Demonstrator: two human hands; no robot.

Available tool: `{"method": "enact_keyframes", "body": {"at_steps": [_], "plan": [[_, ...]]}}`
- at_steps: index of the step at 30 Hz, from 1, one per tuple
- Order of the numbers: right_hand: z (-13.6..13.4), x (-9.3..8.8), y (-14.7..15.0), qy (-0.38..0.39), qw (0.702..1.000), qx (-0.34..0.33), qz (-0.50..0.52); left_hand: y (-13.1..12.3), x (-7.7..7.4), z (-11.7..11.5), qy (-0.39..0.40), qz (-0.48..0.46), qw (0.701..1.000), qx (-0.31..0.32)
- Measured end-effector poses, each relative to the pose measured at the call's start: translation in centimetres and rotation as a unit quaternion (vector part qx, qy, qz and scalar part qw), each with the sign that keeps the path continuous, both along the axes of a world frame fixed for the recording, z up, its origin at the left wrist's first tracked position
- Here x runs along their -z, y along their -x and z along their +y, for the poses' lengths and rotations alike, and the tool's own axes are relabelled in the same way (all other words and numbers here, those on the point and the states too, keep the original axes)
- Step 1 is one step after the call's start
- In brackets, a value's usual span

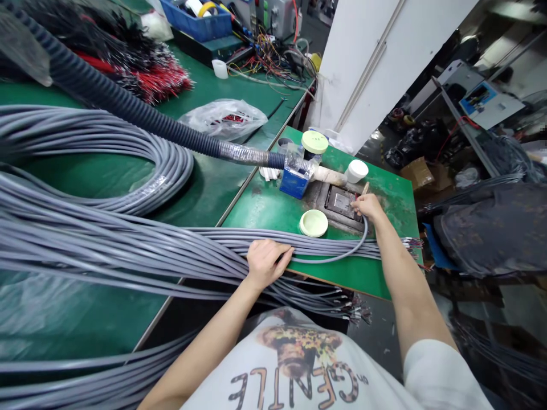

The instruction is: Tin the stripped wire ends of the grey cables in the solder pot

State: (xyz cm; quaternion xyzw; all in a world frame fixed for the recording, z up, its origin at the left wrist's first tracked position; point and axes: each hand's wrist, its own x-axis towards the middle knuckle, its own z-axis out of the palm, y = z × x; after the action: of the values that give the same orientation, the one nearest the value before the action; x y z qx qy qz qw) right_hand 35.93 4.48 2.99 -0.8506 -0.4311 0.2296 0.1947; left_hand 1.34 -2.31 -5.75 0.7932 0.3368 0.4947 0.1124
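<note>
My right hand (368, 207) is closed in a pinch on the end of a grey cable (366, 230), which bends up from the front of the board. Its thin wires are over a square metal pot with a shiny surface (342, 201). A short wooden stick (366, 188) stands up beside my fingers; whether they hold it I cannot tell. My left hand (265, 261) is closed over the grey cable bundle (222, 242), thumb and fingers around cables at the board's front edge. Close by are a pale-green shallow dish (313, 223) and a white tub (356, 170).
A ribbed hose (171, 125) crosses from upper left to a blue box (294, 181) behind the pot. Large cable coils (171, 171) cover the left table. A plastic bag (226, 118), black-and-red wire bundles (158, 74) and a blue bin (199, 25) lie farther back.
</note>
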Motion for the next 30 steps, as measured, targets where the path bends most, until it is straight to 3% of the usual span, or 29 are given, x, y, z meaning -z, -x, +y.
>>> {"method": "enact_keyframes", "body": {"at_steps": [4,9,13,16,25,30], "plan": [[-0.2,-0.6,0.3,-0.005,1.000,-0.018,0.018,0.0,0.1,0.0,0.000,0.005,1.000,-0.004],[-1.3,-2.8,1.7,-0.020,0.995,-0.074,0.064,0.0,0.1,0.1,-0.004,0.006,1.000,-0.009],[-2.5,-4.8,4.3,-0.021,0.974,-0.198,0.105,-0.1,0.0,0.1,-0.005,0.007,1.000,-0.013],[-2.8,-5.5,6.6,-0.018,0.957,-0.282,0.067,-0.1,-0.1,0.1,-0.006,0.006,1.000,-0.014],[-1.6,-3.6,11.9,0.067,0.922,-0.347,-0.161,-0.1,0.2,0.1,0.004,0.009,1.000,-0.011],[-1.3,-2.8,13.1,0.094,0.907,-0.356,-0.205,-0.2,-0.1,0.1,-0.009,0.002,1.000,-0.007]]}}
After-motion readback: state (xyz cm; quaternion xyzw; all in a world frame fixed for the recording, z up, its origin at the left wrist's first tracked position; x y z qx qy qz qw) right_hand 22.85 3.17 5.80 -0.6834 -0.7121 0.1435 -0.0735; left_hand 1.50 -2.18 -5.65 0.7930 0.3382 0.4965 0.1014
